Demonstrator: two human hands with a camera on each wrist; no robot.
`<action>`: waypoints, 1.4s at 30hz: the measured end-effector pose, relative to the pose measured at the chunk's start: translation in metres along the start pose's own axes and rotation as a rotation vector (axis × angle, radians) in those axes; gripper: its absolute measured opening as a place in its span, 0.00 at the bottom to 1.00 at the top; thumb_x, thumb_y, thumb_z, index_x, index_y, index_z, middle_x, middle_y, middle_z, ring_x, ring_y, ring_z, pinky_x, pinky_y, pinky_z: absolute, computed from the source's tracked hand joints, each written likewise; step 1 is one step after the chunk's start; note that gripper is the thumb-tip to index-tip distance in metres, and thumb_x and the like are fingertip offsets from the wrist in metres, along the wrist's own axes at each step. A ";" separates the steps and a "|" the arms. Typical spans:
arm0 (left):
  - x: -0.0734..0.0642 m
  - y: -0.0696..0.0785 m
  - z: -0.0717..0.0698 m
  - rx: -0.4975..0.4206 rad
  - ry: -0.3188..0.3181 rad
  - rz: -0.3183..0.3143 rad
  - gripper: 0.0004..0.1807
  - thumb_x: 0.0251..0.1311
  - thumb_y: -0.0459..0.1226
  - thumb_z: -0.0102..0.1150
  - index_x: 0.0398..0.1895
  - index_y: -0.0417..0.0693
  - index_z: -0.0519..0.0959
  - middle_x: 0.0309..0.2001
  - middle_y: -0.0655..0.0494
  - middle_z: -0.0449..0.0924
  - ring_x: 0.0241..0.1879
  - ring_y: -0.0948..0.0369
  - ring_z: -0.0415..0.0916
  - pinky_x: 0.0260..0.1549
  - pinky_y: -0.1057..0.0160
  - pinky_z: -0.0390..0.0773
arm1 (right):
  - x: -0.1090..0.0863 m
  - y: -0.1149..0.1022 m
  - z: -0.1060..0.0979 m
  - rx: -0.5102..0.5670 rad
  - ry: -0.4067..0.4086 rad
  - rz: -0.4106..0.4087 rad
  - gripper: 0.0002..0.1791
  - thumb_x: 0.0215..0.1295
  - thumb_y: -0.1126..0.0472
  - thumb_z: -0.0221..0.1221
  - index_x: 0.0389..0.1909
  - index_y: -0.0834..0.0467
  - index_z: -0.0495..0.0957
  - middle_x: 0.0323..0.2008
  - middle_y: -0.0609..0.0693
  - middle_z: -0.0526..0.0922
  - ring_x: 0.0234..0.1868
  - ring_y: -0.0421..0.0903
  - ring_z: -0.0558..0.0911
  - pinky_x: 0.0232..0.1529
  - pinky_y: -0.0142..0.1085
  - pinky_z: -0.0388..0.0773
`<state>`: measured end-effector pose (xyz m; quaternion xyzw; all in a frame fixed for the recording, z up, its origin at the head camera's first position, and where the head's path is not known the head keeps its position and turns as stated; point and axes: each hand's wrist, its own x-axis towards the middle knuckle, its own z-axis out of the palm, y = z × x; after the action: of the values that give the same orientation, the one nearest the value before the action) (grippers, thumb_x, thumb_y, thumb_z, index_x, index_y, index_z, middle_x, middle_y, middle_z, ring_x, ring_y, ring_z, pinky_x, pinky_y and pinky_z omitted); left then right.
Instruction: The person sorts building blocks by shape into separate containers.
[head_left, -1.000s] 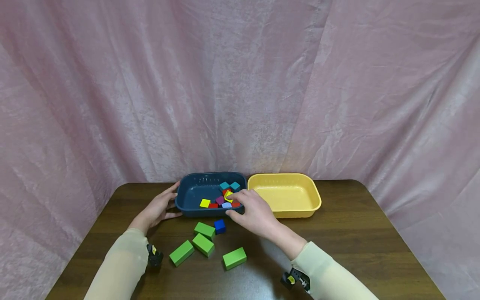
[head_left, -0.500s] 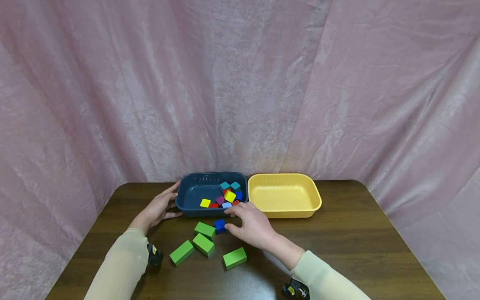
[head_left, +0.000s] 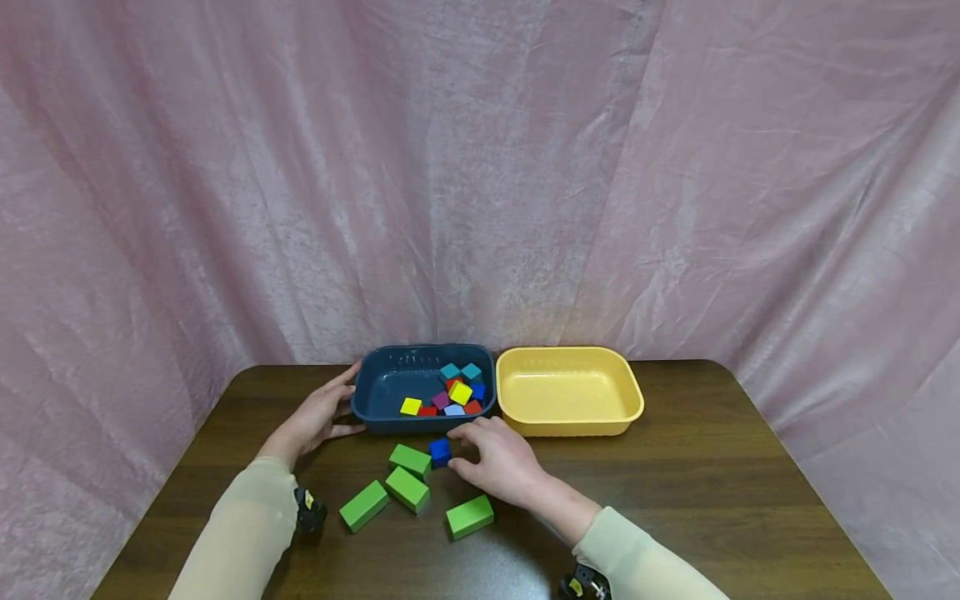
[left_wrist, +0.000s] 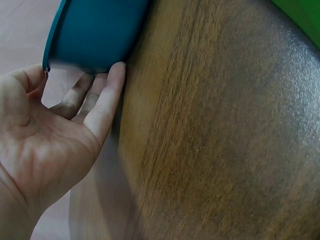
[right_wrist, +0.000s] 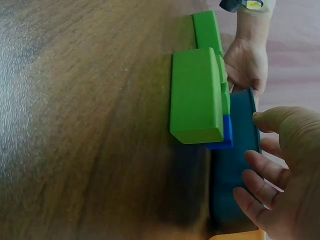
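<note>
My left hand (head_left: 317, 418) rests against the left end of a dark blue tray (head_left: 390, 423). In the left wrist view, its extended fingers (left_wrist: 104, 107) touch the tray's outer wall (left_wrist: 97, 40). Wooden cubes lie in the tray, among them a yellow cube (head_left: 461, 392), a purple cube (head_left: 440, 402) and a red cube (head_left: 472, 407). In front of the tray, a blue cube (head_left: 440, 452) stands on the table beside a green block (head_left: 410, 461). My right hand (head_left: 498, 460) hovers just right of that cube, thumb and fingers spread apart and holding nothing.
A yellow tray (head_left: 570, 427) stands to the right of the dark blue one. More green blocks (head_left: 407, 489) lie on the wooden table (head_left: 720, 483), one nearer me (head_left: 470, 517). A pink curtain (head_left: 480, 183) hangs behind.
My right hand has let go of a blue cube in the dark blue tray and drawn back toward me, down beside the blue cube on the table. The left hand has stayed put.
</note>
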<state>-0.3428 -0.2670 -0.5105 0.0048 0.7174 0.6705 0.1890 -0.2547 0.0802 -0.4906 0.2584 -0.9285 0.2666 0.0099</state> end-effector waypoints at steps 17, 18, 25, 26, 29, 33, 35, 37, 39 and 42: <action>0.000 0.000 0.001 0.006 -0.005 0.007 0.31 0.83 0.42 0.34 0.83 0.73 0.44 0.78 0.43 0.53 0.70 0.44 0.64 0.57 0.41 0.77 | 0.008 0.007 0.015 0.007 -0.052 0.026 0.23 0.66 0.49 0.68 0.60 0.48 0.83 0.40 0.39 0.80 0.41 0.40 0.73 0.37 0.31 0.75; 0.000 0.000 0.001 0.009 -0.010 0.011 0.32 0.83 0.42 0.34 0.84 0.73 0.44 0.79 0.42 0.52 0.70 0.43 0.64 0.57 0.40 0.77 | 0.008 0.007 0.015 0.005 -0.051 0.025 0.23 0.66 0.49 0.68 0.60 0.48 0.83 0.40 0.39 0.80 0.41 0.40 0.73 0.37 0.31 0.75; -0.001 0.001 0.003 0.006 0.001 0.007 0.31 0.83 0.42 0.34 0.83 0.73 0.44 0.79 0.42 0.51 0.70 0.43 0.64 0.57 0.40 0.77 | 0.012 0.010 0.021 -0.027 -0.051 0.025 0.24 0.67 0.48 0.67 0.62 0.47 0.82 0.39 0.39 0.80 0.41 0.40 0.73 0.36 0.32 0.74; -0.001 0.001 0.003 0.005 -0.001 0.009 0.31 0.83 0.42 0.34 0.84 0.73 0.44 0.79 0.42 0.50 0.70 0.43 0.63 0.57 0.40 0.77 | 0.013 0.010 0.021 -0.026 -0.052 0.025 0.24 0.67 0.49 0.67 0.62 0.47 0.82 0.39 0.39 0.80 0.41 0.40 0.73 0.36 0.31 0.74; 0.000 0.001 0.003 0.003 -0.003 0.012 0.31 0.83 0.42 0.33 0.84 0.72 0.43 0.80 0.42 0.49 0.71 0.43 0.63 0.57 0.40 0.77 | 0.013 0.011 0.021 -0.016 -0.056 0.030 0.23 0.67 0.49 0.68 0.61 0.48 0.83 0.38 0.40 0.80 0.41 0.40 0.73 0.35 0.31 0.74; 0.001 0.000 0.001 0.000 -0.004 0.006 0.31 0.83 0.42 0.33 0.84 0.73 0.43 0.80 0.44 0.49 0.71 0.43 0.62 0.56 0.41 0.77 | 0.013 0.010 0.021 -0.014 -0.053 0.037 0.22 0.67 0.49 0.68 0.60 0.48 0.83 0.38 0.40 0.80 0.41 0.40 0.73 0.36 0.32 0.75; 0.002 0.000 0.001 -0.001 0.000 0.004 0.31 0.83 0.42 0.33 0.84 0.73 0.44 0.80 0.44 0.49 0.71 0.43 0.62 0.56 0.41 0.77 | 0.014 0.010 0.022 -0.021 -0.047 0.033 0.23 0.67 0.49 0.68 0.61 0.48 0.82 0.39 0.40 0.80 0.41 0.40 0.73 0.36 0.32 0.75; 0.002 0.000 0.001 0.000 0.000 0.005 0.31 0.83 0.42 0.33 0.84 0.72 0.43 0.80 0.44 0.50 0.71 0.43 0.62 0.57 0.41 0.77 | 0.015 0.009 0.022 -0.031 -0.042 0.026 0.23 0.67 0.49 0.67 0.62 0.48 0.82 0.39 0.40 0.80 0.42 0.41 0.73 0.37 0.32 0.75; 0.001 -0.001 0.001 0.002 -0.001 0.009 0.32 0.83 0.42 0.33 0.84 0.72 0.43 0.80 0.43 0.50 0.71 0.43 0.63 0.57 0.40 0.77 | 0.015 0.008 0.023 -0.042 -0.039 0.016 0.24 0.67 0.49 0.67 0.63 0.48 0.82 0.38 0.40 0.80 0.42 0.41 0.74 0.37 0.33 0.75; 0.001 -0.001 0.001 0.004 -0.003 0.010 0.32 0.83 0.41 0.33 0.84 0.71 0.43 0.79 0.42 0.51 0.70 0.43 0.63 0.57 0.40 0.77 | 0.016 0.008 0.024 -0.054 -0.038 0.010 0.22 0.66 0.49 0.67 0.60 0.48 0.83 0.37 0.39 0.80 0.42 0.41 0.74 0.38 0.32 0.75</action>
<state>-0.3434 -0.2656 -0.5119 0.0096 0.7184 0.6700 0.1869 -0.2693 0.0662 -0.5127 0.2585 -0.9366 0.2365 -0.0022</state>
